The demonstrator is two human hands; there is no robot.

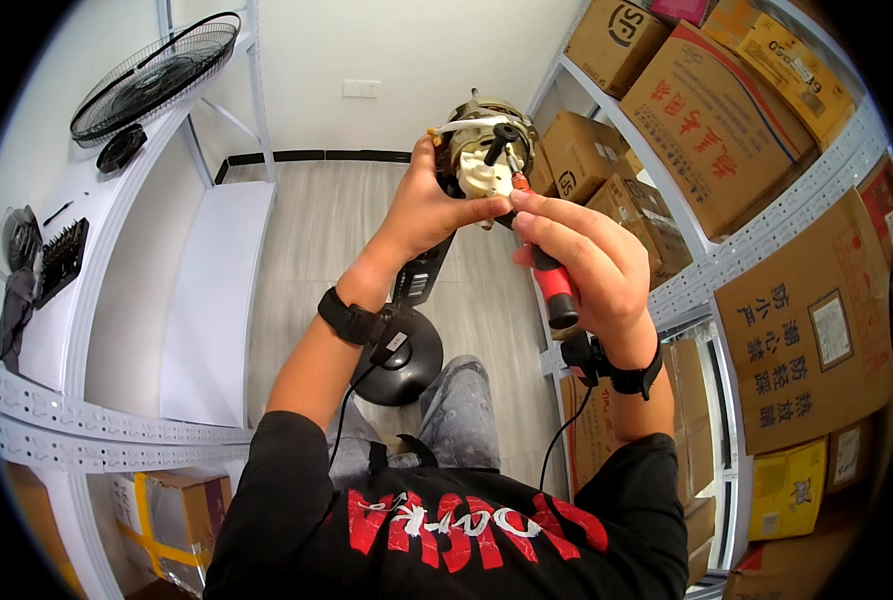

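Observation:
A fan's motor head, with a cream plastic gear housing and a metal body behind it, sits at the top of a black stand column. Gripping its left side is my left hand, thumb along the housing's near edge; the fingers behind are partly hidden. My right hand is closed around a red and black screwdriver, its shaft pointing up and away to the housing. The tip meets the housing beside a black knob; whether it sits in a screw cannot be made out. The round black base stands on the floor near my legs.
On the left white shelf lie a black fan grille, a round black part and a black bit set. Right-hand racks hold cardboard boxes. A large carton stands close to my right arm. Cables hang from both wrists.

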